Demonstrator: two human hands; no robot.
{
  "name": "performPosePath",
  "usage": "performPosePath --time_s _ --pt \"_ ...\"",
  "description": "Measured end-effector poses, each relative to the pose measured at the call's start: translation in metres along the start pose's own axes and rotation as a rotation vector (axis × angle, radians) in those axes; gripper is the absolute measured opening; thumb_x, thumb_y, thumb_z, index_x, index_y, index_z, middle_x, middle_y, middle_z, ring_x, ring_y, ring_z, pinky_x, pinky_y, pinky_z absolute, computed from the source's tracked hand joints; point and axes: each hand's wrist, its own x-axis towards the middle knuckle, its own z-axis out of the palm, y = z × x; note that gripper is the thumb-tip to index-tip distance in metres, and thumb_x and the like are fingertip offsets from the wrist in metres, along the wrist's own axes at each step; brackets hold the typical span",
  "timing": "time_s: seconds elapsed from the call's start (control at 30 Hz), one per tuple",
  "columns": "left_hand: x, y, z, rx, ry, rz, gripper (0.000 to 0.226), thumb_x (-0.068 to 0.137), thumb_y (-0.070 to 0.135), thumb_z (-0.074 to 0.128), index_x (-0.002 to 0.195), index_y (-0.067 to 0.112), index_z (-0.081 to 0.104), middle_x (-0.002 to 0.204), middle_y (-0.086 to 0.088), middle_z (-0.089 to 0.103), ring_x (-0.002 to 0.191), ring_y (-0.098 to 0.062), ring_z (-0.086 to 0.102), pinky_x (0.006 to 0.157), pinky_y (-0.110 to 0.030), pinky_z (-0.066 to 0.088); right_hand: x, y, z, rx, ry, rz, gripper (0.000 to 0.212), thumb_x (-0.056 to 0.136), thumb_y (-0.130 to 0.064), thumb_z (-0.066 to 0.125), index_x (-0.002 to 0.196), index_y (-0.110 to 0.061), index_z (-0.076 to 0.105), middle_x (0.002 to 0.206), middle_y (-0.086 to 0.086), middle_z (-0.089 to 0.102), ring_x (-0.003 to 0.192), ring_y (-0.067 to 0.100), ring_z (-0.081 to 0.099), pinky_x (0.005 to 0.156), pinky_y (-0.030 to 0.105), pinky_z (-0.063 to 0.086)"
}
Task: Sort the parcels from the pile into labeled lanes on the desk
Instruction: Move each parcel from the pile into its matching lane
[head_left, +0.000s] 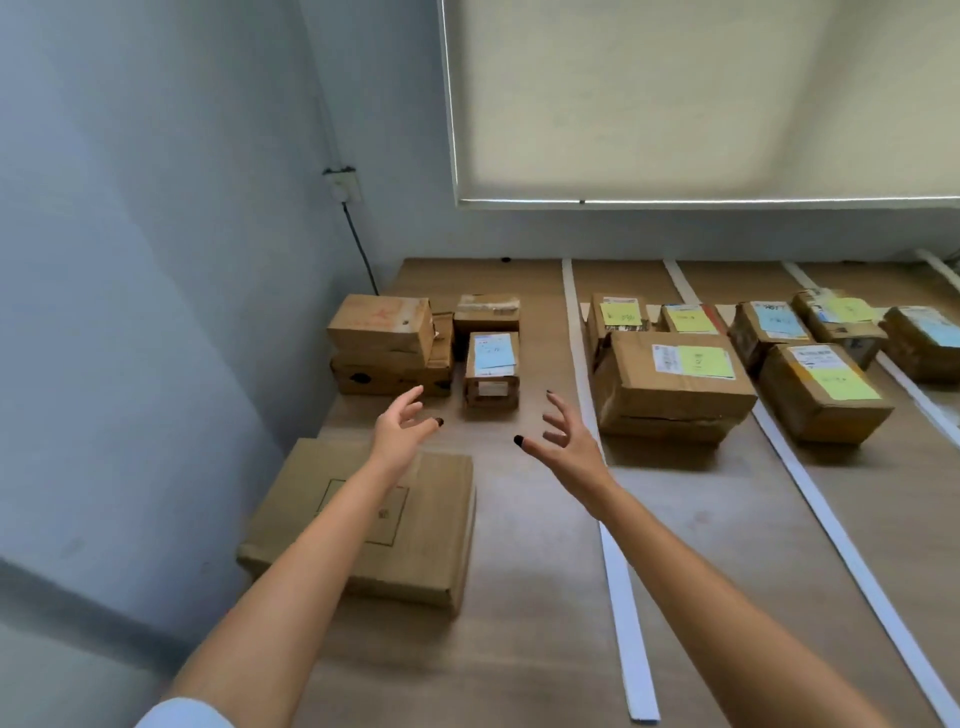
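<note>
No writing on any parcel is clear enough for me to read; the labels are only coloured patches with blurred scribbles.

My left hand (402, 428) and my right hand (563, 441) hover above the desk (519, 597), fingers spread and loosely curved, holding nothing, palms turned toward each other. Just beyond and between them sits the small parcel with a blue label (491, 371), its long axis running away from me toward the wall, label facing up.

In the pile I count about five boxes: that small one, a taped box (487, 312) behind it, a stacked pair to its left, the upper box (382, 325) bearing a faint red mark, the lower box (389, 376) with dark holes, and a large flat box (374, 519) under my left forearm, printed with a thin square outline.

Three white tape strips (621, 597) divide the desk into lanes. Right of the first strip I count seven labelled parcels, among them the big box with a yellow label (672, 382): four labels look yellow, three blue.
</note>
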Motion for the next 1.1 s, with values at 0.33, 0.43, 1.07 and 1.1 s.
performPosePath --time_s 0.33,0.43,1.07,1.1 --pt "-0.016 -0.098 -0.164 0.219 0.213 -0.197 0.065 0.083 0.013 0.069 0.14 0.02 0.041 0.14 -0.009 0.048 0.131 -0.024 0.041 0.108 -0.039 0.033 -0.03 0.055 0.115 -0.022 -0.102 0.225 0.085 0.08 -0.032 0.072 0.147 -0.029 0.02 0.153 0.006 0.026 0.138 0.028 0.03 0.107 0.04 0.034" --pt "-0.017 -0.123 -0.181 0.216 0.217 -0.244 0.069 0.082 0.017 0.071 0.142 0.022 0.037 0.142 -0.007 0.046 0.132 -0.024 0.039 0.109 -0.04 0.033 -0.034 0.065 0.133 0.012 -0.095 0.25 0.087 0.08 -0.03 0.072 0.147 -0.029 0.018 0.152 0.001 0.029 0.134 0.021 0.036 0.106 0.033 0.035" --pt "-0.007 -0.205 -0.168 0.097 0.298 -0.292 0.072 0.07 0.025 0.081 0.133 0.03 0.047 0.121 0.0 0.061 0.108 -0.019 0.057 0.097 -0.037 0.047 -0.039 0.105 0.154 0.166 -0.028 0.32 0.082 0.083 -0.022 0.07 0.141 -0.048 0.018 0.147 0.004 0.036 0.125 0.024 0.049 0.091 0.03 0.048" --pt "-0.008 -0.204 -0.168 0.1 0.297 -0.293 0.072 0.07 0.025 0.081 0.133 0.029 0.047 0.121 -0.001 0.062 0.108 -0.02 0.057 0.097 -0.037 0.047 -0.04 0.104 0.153 0.166 -0.032 0.321 0.082 0.083 -0.021 0.07 0.142 -0.046 0.018 0.147 0.005 0.036 0.125 0.025 0.049 0.091 0.03 0.048"
